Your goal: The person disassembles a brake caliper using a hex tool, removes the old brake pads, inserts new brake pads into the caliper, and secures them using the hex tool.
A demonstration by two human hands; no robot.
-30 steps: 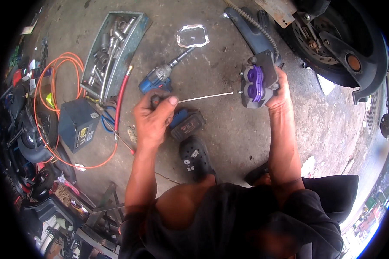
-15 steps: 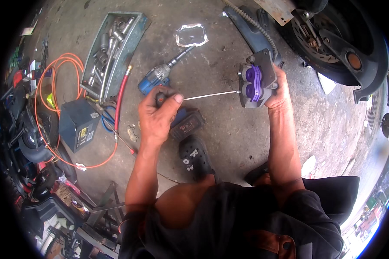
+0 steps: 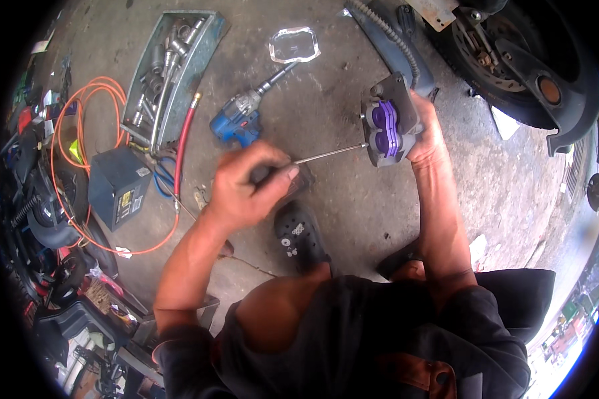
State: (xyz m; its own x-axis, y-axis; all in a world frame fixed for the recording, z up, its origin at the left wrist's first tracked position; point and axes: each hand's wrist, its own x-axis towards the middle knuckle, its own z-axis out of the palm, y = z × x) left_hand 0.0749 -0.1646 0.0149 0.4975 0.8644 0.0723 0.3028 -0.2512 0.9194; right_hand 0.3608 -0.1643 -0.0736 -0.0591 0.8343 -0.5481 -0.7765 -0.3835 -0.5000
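My right hand (image 3: 427,133) grips a grey brake caliper (image 3: 400,101) from its right side, fingers mostly hidden behind it. Purple brake pads (image 3: 387,126) sit inside the caliper, facing left. In my left hand (image 3: 246,189) is the dark handle of a screwdriver (image 3: 331,154), the fingers closed round it. Its long thin metal shaft slants up to the right, and the tip meets the lower left edge of the caliper. The exact shape of the tip is too small to make out.
On the floor ahead lie a blue impact wrench (image 3: 236,120) and a clear plastic tray (image 3: 294,45). Leftward are a metal box of sockets (image 3: 209,50), an orange air hose (image 3: 58,166) and a dark box (image 3: 116,189). A motorcycle wheel (image 3: 456,70) stands at far right.
My left hand has turned and come slightly nearer, its elbow swinging out to the left. The shaft slants more, its tip still at the caliper. My right hand holds the caliper almost in place.
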